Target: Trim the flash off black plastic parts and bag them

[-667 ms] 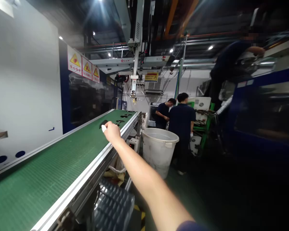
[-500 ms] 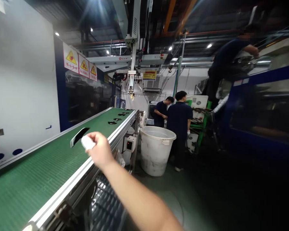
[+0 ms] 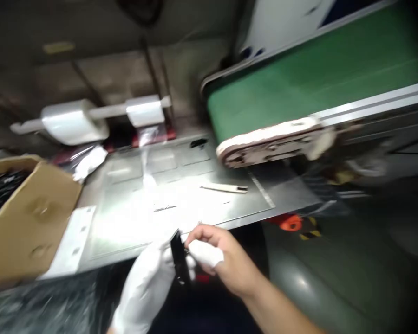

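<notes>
A glossy black plastic part (image 3: pixel 179 257) is held upright over the front edge of the metal-topped workbench. My left hand (image 3: pixel 148 280), in a white glove, is closed around its left side. My right hand (image 3: pixel 218 255) is bare apart from a white cover on the thumb, and its fingers pinch the part's right edge. Motion blur hides the exact contact. Beyond the hands, a pale-handled knife or cutter (image 3: pixel 226 187) lies on the brightly lit bench top (image 3: pixel 121 222).
At left a cardboard box (image 3: pixel 45 218) holds many black parts. Rolls of clear film (image 3: pixel 75 121) hang on a bar behind the bench. A green conveyor belt (image 3: pixel 299 79) ends above the bench's right side. An orange object (image 3: pixel 291 222) is low at right.
The view has swung from along the conveyor down to the bench. My right hand has brought the black part from above the belt to my gloved left hand, which has come into view.
</notes>
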Available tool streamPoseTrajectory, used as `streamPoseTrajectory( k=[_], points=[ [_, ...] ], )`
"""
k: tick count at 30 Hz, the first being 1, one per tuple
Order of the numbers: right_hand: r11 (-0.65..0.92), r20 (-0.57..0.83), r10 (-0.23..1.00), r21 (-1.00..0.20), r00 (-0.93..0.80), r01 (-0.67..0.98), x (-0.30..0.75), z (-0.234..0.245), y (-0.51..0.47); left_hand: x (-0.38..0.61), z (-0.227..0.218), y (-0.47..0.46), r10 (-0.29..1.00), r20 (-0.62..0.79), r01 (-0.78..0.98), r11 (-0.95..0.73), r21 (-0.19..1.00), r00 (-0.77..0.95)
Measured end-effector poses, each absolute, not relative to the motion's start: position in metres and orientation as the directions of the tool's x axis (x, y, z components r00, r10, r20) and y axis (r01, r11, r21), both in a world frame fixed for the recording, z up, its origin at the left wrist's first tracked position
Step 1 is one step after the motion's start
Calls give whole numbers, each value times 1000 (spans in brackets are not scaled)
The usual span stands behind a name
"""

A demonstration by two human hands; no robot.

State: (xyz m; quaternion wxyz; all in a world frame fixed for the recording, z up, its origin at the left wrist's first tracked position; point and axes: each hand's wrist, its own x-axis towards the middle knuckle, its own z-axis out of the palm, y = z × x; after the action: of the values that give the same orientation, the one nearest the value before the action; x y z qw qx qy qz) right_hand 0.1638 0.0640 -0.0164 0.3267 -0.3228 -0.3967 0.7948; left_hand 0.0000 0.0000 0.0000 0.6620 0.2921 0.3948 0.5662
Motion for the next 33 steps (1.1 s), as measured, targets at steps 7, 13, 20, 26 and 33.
streamPoseTrajectory(
  k=[7,13,20,26,33],
  points=[
    [-617,-400,627,-779,-669,-112,141,-34,37,-12,-38,-44,967,-254,-672,194,714,9],
    [-638,-392,612,-758,-687,-135,142,-39,34,-11,-41,-53,973,-226,-700,190,688,42],
    [-659,-346,612,-720,-711,-217,151,-37,30,-7,-36,-48,971,-225,-655,219,723,77],
    [-659,-346,624,-715,-701,-234,156,-38,30,-4,-34,-46,970,-229,-645,230,728,88],
    [-579,-326,701,-779,-634,-240,151,-32,26,-10,-21,-49,909,-416,-414,372,831,-18]
  ],
)
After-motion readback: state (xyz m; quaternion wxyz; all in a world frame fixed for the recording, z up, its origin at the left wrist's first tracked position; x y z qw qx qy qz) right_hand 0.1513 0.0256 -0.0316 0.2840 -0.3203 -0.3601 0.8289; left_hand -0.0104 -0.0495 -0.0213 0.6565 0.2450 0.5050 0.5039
